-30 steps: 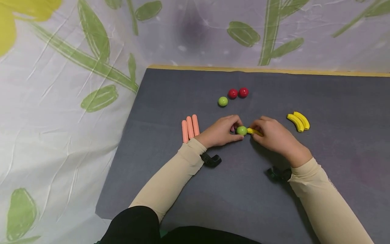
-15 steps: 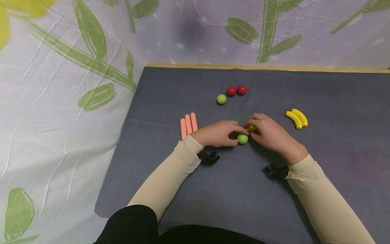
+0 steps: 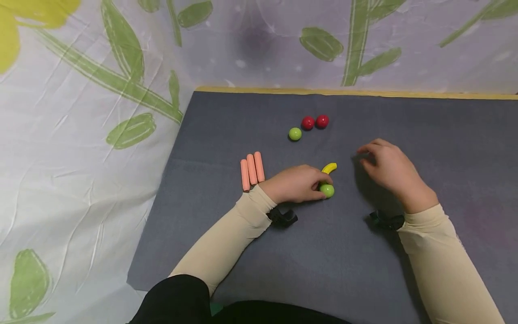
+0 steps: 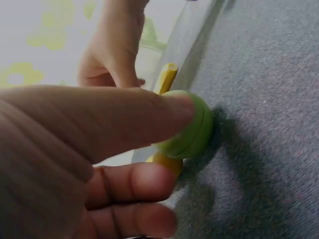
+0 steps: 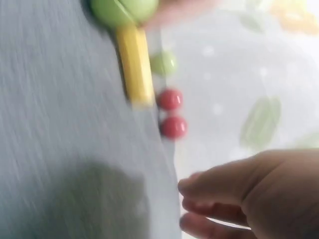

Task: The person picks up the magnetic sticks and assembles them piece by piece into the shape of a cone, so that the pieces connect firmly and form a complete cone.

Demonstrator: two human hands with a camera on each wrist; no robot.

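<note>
My left hand [image 3: 301,184] pinches a shiny green ball [image 3: 327,191] low over the grey table, its thumb lying across the ball in the left wrist view. A thin seam line runs round the ball [image 4: 202,127]. Beside it a small curved yellow toy banana [image 3: 329,168] sticks out past the fingertips, partly hidden by them. In the right wrist view this yellow banana [image 5: 135,67] reaches out from the green ball [image 5: 122,11]. My right hand [image 3: 390,168] hovers to the right, holding nothing, its fingers loosely curled.
Three salmon-pink sticks [image 3: 252,169] lie side by side, left of my left hand. Further back are another green ball [image 3: 295,134] and two red balls [image 3: 314,122]. A wooden strip [image 3: 364,93] edges the table [image 3: 275,261] against a leaf-patterned sheet [image 3: 259,45].
My right hand has let go of the yellow banana and moved right. The left hand has kept the green ball, shifting slightly nearer me. Two yellow bananas seen earlier at right are out of sight.
</note>
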